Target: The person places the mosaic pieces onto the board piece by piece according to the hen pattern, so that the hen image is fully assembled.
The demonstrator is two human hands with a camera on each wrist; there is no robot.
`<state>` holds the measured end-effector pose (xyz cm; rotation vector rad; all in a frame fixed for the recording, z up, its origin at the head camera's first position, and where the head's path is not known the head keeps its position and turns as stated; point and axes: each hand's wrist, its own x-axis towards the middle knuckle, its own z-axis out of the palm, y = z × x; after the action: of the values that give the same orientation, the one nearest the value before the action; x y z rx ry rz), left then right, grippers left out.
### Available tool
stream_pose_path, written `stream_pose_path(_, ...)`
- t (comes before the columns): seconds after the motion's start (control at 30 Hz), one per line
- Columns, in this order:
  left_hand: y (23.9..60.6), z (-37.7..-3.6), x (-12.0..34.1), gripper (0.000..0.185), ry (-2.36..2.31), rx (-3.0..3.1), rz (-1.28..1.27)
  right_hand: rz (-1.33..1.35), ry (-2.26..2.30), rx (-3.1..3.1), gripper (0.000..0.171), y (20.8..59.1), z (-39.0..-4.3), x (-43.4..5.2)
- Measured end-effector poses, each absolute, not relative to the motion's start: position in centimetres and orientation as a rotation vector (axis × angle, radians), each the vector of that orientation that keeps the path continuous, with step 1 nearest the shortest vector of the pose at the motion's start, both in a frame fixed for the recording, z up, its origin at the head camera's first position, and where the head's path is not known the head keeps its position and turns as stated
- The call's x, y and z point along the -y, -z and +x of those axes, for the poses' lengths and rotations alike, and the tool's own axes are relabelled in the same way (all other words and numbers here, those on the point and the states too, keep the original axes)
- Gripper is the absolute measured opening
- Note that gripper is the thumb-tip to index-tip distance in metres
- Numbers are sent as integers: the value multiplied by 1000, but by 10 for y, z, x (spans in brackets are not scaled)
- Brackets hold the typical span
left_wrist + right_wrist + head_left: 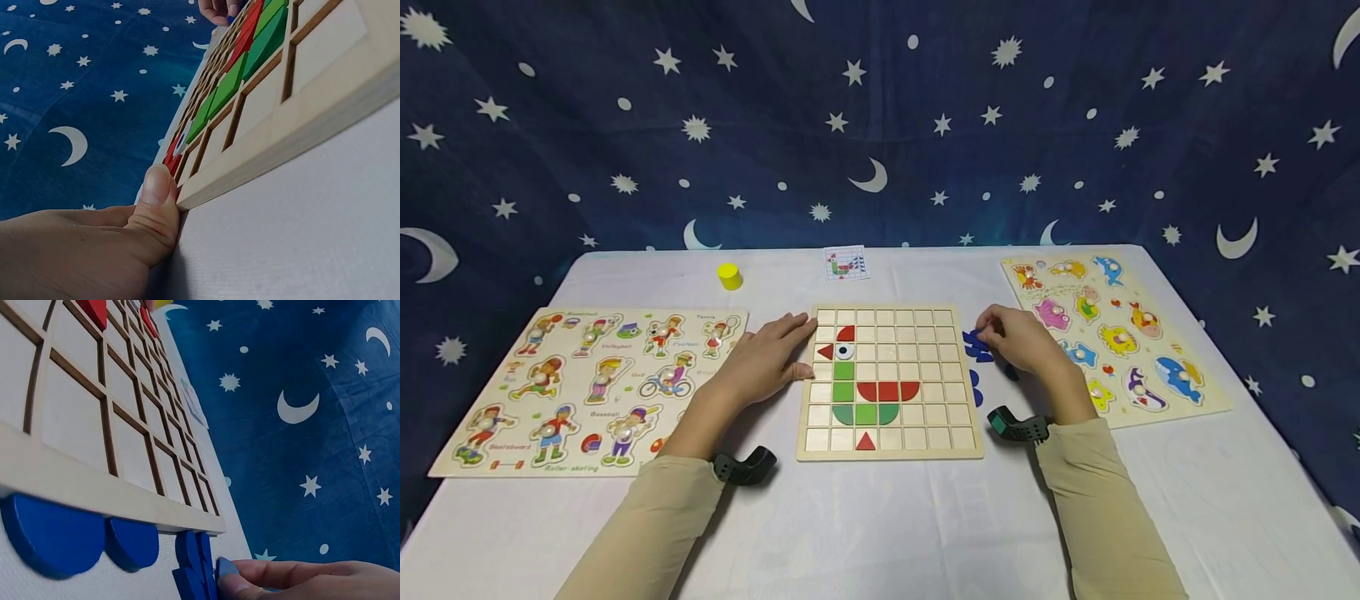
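Observation:
A wooden grid board (955, 450) lies at the table's centre with red, green and white pieces set in its left half. My left hand (767, 358) rests flat against the board's left edge, its thumb (156, 206) pressed on the board's side (281, 150). My right hand (1018, 337) is just right of the board, over a cluster of blue pieces (976, 346). Its fingertips (234, 575) touch a blue piece (225, 567) beside other blue pieces (56, 531); whether they pinch it is not visible.
A sports peg puzzle (587, 387) lies at the left, a sea-animal peg puzzle (1108, 333) at the right. A yellow cylinder (730, 276) and a small pattern card (846, 264) sit behind the board. A starry blue cloth (880, 125) hangs behind the white table (880, 533).

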<state>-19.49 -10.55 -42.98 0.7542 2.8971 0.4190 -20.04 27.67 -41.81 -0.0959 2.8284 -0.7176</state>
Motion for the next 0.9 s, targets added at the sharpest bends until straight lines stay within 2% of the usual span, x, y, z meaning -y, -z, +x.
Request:
stream_pose_path(0.27, 430, -195, 105, 76, -415, -2892, 748, -236, 670, -2901, 23, 416, -200, -278)
stream_pose_path(0.53, 431, -195, 106, 76, -423, -2889, 742, -211, 732, -2889, 19, 407, -198, -265)
stream_pose_path(0.9, 430, -194, 106, 76, -438, -2898, 756, -398, 816, -2829, 9, 399, -189, -237)
